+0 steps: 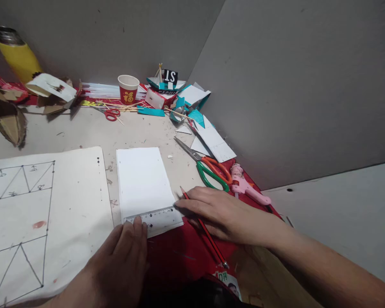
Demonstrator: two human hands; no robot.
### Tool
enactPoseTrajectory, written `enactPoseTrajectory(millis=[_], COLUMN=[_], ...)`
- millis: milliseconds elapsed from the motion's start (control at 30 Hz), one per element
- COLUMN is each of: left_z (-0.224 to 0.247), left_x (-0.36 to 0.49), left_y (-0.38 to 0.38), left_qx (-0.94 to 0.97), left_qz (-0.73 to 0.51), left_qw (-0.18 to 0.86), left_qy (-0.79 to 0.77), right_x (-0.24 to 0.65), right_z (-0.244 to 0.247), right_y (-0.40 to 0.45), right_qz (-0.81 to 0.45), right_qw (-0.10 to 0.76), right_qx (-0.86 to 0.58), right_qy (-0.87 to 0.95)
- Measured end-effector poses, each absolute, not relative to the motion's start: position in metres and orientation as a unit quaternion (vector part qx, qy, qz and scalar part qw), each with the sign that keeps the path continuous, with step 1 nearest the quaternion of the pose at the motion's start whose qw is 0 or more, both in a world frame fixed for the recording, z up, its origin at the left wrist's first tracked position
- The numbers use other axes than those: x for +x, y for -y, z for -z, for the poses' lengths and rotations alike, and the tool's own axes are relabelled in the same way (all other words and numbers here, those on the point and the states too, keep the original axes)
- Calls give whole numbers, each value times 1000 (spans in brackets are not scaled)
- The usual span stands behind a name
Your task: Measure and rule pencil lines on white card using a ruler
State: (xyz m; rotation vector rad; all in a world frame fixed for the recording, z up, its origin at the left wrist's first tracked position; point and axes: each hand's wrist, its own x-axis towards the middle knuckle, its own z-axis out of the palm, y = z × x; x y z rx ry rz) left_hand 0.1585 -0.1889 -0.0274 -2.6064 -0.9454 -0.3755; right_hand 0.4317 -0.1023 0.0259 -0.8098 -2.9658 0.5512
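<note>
As the clear plastic ruler [162, 214] lay left to right across the near end of the white rectangular paper [141, 179], there was the left hand [118, 254] pressing its left end, fingers extended, and, at the right end, the right hand [218, 209], closed loosely round a red-and-black pencil [208, 236]!

And here's the table, its red cover [170, 252] showing along the near and right edges, a pale surface [147, 132] spread over the rest! White paper [141, 175] lies near the middle, a line-drawn sheet [80, 214] to its left, big green-and-orange scissors [197, 158] over on the right, handles by a pink glue gun [244, 185]. Towards the back, small red scissors [112, 114], scattered wooden sticks [131, 108] and a turquoise strip [150, 111]!
</note>
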Motion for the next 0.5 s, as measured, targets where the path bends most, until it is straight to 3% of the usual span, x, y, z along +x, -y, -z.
enactPoseTrajectory(millis=[500], left_z=[24], left_x=[158], left_y=[189], left_qx=[-922], left_qz=[142], left_qw=[158], left_qy=[323], right_x=[439], right_z=[-18], right_y=[101], right_qz=[-204], right_qw=[57], right_qx=[-269], right_qy=[940])
